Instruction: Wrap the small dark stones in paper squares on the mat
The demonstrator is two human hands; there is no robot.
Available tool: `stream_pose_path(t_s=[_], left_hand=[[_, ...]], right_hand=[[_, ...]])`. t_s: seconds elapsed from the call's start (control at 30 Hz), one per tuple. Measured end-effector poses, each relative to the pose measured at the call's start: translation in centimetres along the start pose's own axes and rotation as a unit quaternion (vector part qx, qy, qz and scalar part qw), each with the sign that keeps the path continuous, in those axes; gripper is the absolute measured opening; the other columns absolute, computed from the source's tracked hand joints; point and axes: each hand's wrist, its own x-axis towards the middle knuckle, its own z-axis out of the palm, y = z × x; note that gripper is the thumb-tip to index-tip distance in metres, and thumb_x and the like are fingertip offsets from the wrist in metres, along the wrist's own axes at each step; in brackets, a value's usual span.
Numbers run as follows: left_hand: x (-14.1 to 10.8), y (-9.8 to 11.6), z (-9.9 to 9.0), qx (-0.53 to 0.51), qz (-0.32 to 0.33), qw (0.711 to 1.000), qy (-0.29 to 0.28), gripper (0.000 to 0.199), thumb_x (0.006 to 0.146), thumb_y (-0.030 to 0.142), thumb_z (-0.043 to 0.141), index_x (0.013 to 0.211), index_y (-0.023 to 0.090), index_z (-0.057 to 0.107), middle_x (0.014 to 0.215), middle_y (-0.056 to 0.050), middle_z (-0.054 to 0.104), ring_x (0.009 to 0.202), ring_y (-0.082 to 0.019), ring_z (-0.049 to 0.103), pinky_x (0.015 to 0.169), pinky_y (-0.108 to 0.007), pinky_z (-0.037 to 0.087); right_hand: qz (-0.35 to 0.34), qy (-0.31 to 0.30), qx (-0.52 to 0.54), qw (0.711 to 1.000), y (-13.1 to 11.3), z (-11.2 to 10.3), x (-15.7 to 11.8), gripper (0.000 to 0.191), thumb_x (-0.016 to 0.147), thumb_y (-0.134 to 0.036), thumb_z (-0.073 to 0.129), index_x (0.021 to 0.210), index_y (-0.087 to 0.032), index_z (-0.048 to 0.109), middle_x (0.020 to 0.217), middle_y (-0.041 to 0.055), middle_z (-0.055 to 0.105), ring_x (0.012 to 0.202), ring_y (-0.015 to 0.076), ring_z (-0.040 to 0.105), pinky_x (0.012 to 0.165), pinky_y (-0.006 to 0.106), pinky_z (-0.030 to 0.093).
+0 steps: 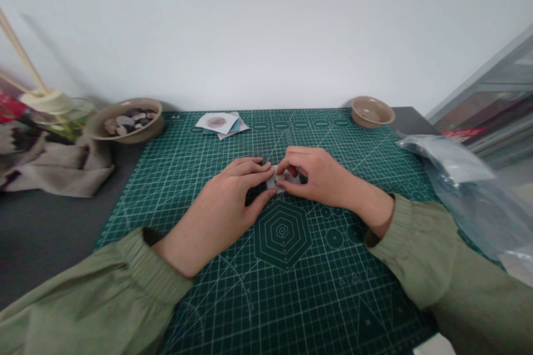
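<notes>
A small white piece of paper (270,184) lies on the green cutting mat (233,299), between my two hands. My left hand (231,191) rests at its left side, fingers stretched out and thumb apart, fingertips touching the paper's edge. Over the right part of the paper, my right hand (318,175) has thumb and index finger closed in a pinch. A small greyish thing shows at those fingertips, too small and covered to name. Much of the paper is hidden under the fingers.
A tan bowl (94,127) of pebble-like pieces stands back left, beside cloth (62,169) and a reed diffuser (48,101). Several papers (208,123) lie at the mat's back. Another tan bowl (366,120) stands back right; a clear plastic bag (470,194) lies at the right.
</notes>
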Motion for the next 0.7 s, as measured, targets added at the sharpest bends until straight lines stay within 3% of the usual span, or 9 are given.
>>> stream_pose_path(t_s=[0.47, 0.7], left_hand=[[0.0, 0.0, 0.2, -0.004, -0.002, 1.0, 0.006, 0.037, 0.103, 0.033, 0.069, 0.136, 0.018, 0.076, 0.139, -0.011, 0.075, 0.136, -0.032, 0.066, 0.117, -0.054, 0.056], [-0.1, -0.2, 0.3, -0.001, 0.004, 1.0, 0.008, 0.038, 0.103, 0.034, 0.069, 0.137, 0.018, 0.076, 0.139, -0.011, 0.075, 0.137, -0.032, 0.065, 0.117, -0.054, 0.055]], right_hand=[[0.009, -0.019, -0.004, 1.0, 0.1, -1.8, -1.1, 0.009, 0.095, -0.024, 0.079, 0.098, -0.017, 0.075, 0.084, -0.0014, 0.061, 0.075, 0.0133, 0.058, 0.071, 0.027, 0.043], [0.008, -0.001, -0.023, 1.0, 0.5, -1.0, -0.6, 0.01, 0.096, -0.026, 0.078, 0.098, -0.017, 0.075, 0.085, -0.0004, 0.062, 0.076, 0.014, 0.058, 0.071, 0.028, 0.043]])
